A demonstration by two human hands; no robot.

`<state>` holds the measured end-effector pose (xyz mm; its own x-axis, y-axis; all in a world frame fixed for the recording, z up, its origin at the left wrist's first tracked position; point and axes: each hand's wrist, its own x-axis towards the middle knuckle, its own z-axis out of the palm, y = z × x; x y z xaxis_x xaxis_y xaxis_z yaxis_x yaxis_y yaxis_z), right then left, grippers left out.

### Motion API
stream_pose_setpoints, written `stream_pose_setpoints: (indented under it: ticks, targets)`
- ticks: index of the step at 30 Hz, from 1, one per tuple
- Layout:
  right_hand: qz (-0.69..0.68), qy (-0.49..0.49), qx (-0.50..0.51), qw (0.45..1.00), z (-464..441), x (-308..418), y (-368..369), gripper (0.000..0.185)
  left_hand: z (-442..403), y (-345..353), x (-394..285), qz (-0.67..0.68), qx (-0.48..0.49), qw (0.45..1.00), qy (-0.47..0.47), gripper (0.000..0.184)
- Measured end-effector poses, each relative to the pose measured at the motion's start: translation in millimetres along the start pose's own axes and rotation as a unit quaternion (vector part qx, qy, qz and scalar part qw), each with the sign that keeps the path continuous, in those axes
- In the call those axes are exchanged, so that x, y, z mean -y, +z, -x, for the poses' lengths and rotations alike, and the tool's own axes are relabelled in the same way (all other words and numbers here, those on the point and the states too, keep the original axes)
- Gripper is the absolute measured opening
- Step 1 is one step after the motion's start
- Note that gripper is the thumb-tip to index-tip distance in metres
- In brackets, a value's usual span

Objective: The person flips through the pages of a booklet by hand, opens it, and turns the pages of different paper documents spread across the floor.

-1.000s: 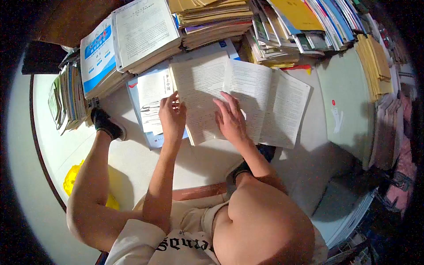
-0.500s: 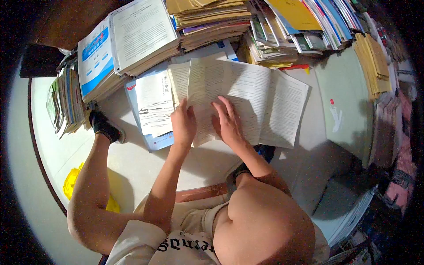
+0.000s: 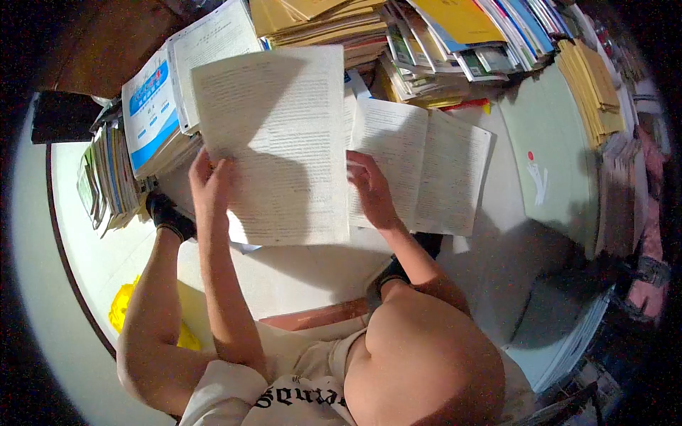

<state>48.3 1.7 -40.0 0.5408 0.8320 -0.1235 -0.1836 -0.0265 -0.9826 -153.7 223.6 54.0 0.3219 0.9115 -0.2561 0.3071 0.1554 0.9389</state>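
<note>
A large printed sheet (image 3: 277, 142) is raised toward me, dense with lines of text and crossed by a shadow. My left hand (image 3: 212, 181) grips its left edge, with the thumb in front and the other fingers partly behind. At the sheet's right edge is my right hand (image 3: 374, 190), its fingers curled against the paper and the fingertips partly hidden. Behind that hand lie more open printed pages (image 3: 455, 170), spread on the pale floor. The raised sheet covers most of what lies beneath it, including the booklet on the left.
Stacked papers with a blue and white cover (image 3: 153, 106) stand at the left, near brown envelopes (image 3: 327, 35). Magazines and folders (image 3: 490, 42) fill the back right. A yellow bag (image 3: 124, 305) lies by my left leg. A pale green surface (image 3: 547, 156) stretches along the right.
The left-hand printed sheet has come up off the pile and moved left and nearer to me. My left hand moved left with it; my right hand shifted slightly right and its fingers curled.
</note>
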Motion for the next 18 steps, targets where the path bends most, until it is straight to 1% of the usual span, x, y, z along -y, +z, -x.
stream_pose_setpoints:
  ticks: [1, 3, 4, 5, 7, 8, 9, 11, 12, 13, 14, 15, 16, 17, 18]
  targets:
    - [0.0, -0.001, -0.001, 1.0, 2, 9, -2, 0.045, 2, 4, 3, -0.03, -0.004, 0.999, -0.022, 0.047]
    - [-0.151, 0.13, -0.011, 0.98, 4, 30, -8, 0.047, 9, 24, 10, -0.01, 0.045, 0.998, -0.037, 0.047]
    - [-0.065, 0.087, -0.022, 0.994, 3, 40, -7, 0.047, 13, 34, 14, -0.001, 0.069, 0.997, -0.045, 0.047]
    - [-0.064, 0.087, -0.024, 0.994, 3, 40, -11, 0.047, 19, 47, 17, 0.025, 0.087, 0.994, -0.053, 0.046]
    - [-0.066, 0.105, -0.03, 0.992, 5, 41, -21, 0.038, 20, 65, 41, 0.019, 0.134, 0.991, 0.015, 0.043]
    - [-0.087, 0.112, -0.087, 0.986, 6, 41, -22, 0.03, 21, 76, 54, 0.0, 0.136, 0.99, 0.04, 0.044]
    - [-0.087, 0.111, -0.089, 0.986, 6, 31, -28, 0.03, 31, 88, 50, -0.02, 0.107, 0.993, 0.038, 0.041]
    - [-0.016, -0.005, -0.09, 0.996, 7, -8, -47, 0.025, 49, 109, 28, -0.172, 0.082, 0.981, 0.032, 0.053]
    - [0.037, 0.04, -0.079, 0.995, 11, -22, -56, 0.025, 50, 117, 48, -0.156, 0.071, 0.98, 0.104, 0.058]
    - [0.036, 0.04, -0.079, 0.995, 14, -22, -53, 0.025, 54, 128, 46, -0.14, 0.06, 0.973, 0.175, 0.063]
    - [0.044, 0.078, -0.141, 0.986, 17, -22, -47, 0.024, 65, 134, 45, -0.298, -0.016, 0.92, 0.255, 0.067]
    - [0.051, 0.116, -0.202, 0.971, 19, -22, -44, 0.023, 72, 140, 46, -0.298, -0.015, 0.92, 0.255, 0.067]
    - [0.077, 0.074, -0.118, 0.987, 15, -32, -56, 0.021, 77, 144, 48, -0.313, 0.006, 0.905, 0.29, 0.064]
    - [0.077, 0.074, -0.118, 0.987, 17, -44, -59, 0.021, 80, 147, 51, -0.326, 0.026, 0.888, 0.324, 0.061]
    - [0.114, 0.064, -0.124, 0.984, 17, -46, -56, 0.028, 82, 150, 53, -0.255, 0.104, 0.924, 0.265, 0.053]
